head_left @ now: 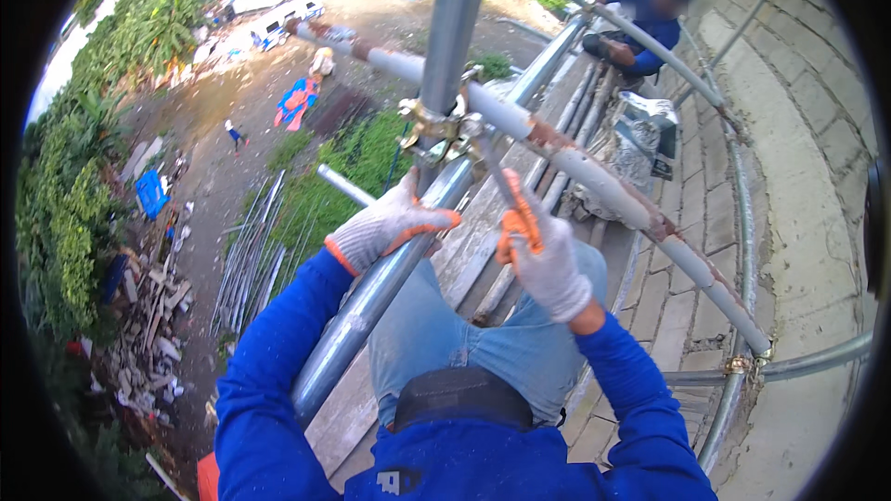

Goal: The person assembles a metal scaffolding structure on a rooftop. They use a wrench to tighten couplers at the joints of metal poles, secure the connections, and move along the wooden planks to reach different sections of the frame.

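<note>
Two gloved hands are seen at a scaffold joint, high above the ground. The left hand [390, 225], in a white knit glove with orange palm coating, is laid on the long grey galvanised steel ledger tube [371, 301] that runs from lower left up toward the joint; fingers are wrapped loosely over the tube, thumb on top. The right hand [546, 260], same glove type, is clenched around the orange-handled slim metal spanner [506, 190]. The spanner shaft is angled up and left, its head seated at the brass-coloured metal scaffold coupler [436, 125]; the exact contact on the nut cannot be told.

The coupler is clamped where the vertical grey steel standard [455, 19] is crossed by the rust-patched white-grey diagonal tube [594, 181], which is carried down right to a second coupler [740, 365] on the curved grey guard rail [742, 223].

Blue sleeves and blue jeans are visible below; the knees are set against the weathered timber scaffold boards [483, 223]. A grey cement sack [640, 144] is lying on the boards further along. Beyond it, another person in blue clothing [645, 32] is seated on the platform beside the pale block wall [789, 130]. Far below, left, a pile of loose steel tubes [246, 260] and rubble [148, 334] is lying on the dirt yard.
</note>
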Available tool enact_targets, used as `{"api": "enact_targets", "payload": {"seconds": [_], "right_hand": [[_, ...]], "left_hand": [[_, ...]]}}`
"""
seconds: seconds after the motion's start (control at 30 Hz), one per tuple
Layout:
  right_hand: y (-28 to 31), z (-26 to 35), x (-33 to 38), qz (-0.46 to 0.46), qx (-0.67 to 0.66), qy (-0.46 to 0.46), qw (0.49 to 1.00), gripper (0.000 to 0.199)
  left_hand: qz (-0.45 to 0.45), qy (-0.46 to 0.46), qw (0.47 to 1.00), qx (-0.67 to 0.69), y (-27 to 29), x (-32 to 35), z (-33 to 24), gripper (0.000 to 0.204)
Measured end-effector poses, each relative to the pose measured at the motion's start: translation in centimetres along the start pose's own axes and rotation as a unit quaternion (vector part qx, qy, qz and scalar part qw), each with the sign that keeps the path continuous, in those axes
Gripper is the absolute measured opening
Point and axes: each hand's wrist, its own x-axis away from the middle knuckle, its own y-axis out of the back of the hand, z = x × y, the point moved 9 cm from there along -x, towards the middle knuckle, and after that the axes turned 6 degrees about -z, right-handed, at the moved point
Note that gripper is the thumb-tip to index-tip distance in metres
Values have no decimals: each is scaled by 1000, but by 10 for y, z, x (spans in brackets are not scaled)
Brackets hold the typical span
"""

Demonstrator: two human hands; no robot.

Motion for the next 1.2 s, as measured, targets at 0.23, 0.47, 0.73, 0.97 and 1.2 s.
{"api": "enact_targets", "payload": {"seconds": [0.23,0.47,0.73,0.97,1.2], "right_hand": [[-38,-26,-2,-29,187,157,969,79],[-47,-32,-9,65,216,51,973,82],[-49,-37,-6,57,225,36,972,84],[-50,-43,-6,55,214,20,975,80],[-47,-34,-5,52,214,22,975,76]], "left_hand": [[18,70,990,124,-13,5,4,92],[22,61,993,102,-8,1,3,78],[42,55,992,109,-12,2,3,68],[41,55,993,92,-11,5,2,64],[37,49,994,88,-12,5,1,61]]}}
